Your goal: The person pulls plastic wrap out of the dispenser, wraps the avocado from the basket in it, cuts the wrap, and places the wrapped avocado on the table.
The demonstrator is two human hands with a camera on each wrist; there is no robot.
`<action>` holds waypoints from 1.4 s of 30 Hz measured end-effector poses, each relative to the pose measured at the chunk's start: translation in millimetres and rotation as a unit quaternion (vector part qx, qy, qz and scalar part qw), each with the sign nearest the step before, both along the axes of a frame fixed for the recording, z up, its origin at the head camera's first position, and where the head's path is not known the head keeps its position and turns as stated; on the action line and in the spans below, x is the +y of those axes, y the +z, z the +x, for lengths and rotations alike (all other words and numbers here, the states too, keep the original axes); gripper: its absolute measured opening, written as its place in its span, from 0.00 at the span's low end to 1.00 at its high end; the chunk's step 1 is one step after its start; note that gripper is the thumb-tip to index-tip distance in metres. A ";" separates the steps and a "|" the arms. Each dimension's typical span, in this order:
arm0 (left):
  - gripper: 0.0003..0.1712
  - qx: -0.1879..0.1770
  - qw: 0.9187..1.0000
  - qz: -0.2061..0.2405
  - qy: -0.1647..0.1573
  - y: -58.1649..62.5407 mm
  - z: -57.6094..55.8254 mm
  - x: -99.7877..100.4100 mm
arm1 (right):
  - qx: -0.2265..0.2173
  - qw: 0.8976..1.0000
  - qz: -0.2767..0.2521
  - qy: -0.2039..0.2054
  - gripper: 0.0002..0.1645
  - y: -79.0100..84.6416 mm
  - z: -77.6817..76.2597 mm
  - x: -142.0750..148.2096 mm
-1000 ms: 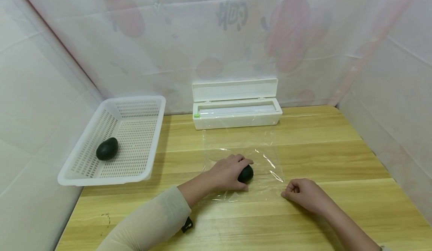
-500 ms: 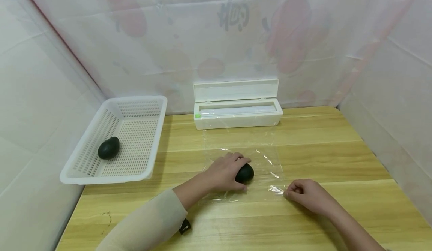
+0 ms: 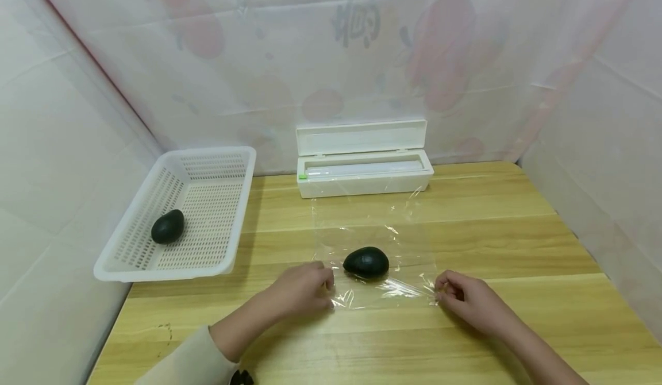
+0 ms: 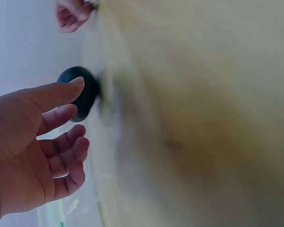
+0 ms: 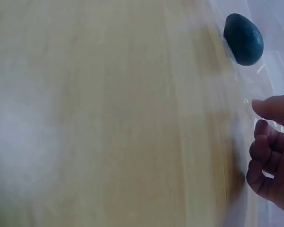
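Observation:
A dark green avocado [image 3: 366, 262] lies on its side on a sheet of clear plastic wrap [image 3: 372, 238]. The wrap stretches forward to an open white box [image 3: 364, 184]. My left hand [image 3: 302, 288] is off the avocado, at the sheet's near left corner; its fingers are loosely bent with a gap to the thumb in the left wrist view. At the near right corner, my right hand [image 3: 468, 300] pinches the film between thumb and fingers, and creases run from there toward the avocado. The right wrist view also shows the avocado [image 5: 244, 39] beyond the right thumb.
A white perforated basket [image 3: 237, 224] stands at the left with a second avocado [image 3: 168, 226] inside. The box has its lid [image 3: 362, 137] raised and a roll within. Fabric walls [image 3: 331, 57] border the wooden table [image 3: 496, 218]. A small black object [image 3: 241, 378] shows beside the left sleeve.
My left hand has let go of the avocado and moved left and nearer to me, leaving the avocado whole in view. My right hand stays at the film's corner, and creases have formed there.

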State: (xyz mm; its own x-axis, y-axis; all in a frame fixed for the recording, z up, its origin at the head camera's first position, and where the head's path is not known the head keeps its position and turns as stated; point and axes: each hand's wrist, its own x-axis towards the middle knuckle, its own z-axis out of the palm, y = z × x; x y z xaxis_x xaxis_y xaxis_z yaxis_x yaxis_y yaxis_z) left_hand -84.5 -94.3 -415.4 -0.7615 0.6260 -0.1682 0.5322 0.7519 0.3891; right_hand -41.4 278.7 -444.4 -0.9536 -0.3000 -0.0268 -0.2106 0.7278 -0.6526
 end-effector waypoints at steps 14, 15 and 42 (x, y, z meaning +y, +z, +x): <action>0.03 0.061 0.998 0.015 -0.027 -24.4 16.7 -11.7 | 0.018 0.997 0.043 0.055 0.04 -6.2 -1.1 -1.3; 0.05 0.068 0.997 0.018 -0.027 -25.4 17.1 -12.0 | 0.029 0.997 0.045 0.056 0.05 -6.9 -1.1 -1.3; 0.04 0.082 0.992 0.089 0.042 5.0 -4.5 -10.7 | 0.050 0.998 0.018 0.041 0.10 21.5 -35.3 -4.8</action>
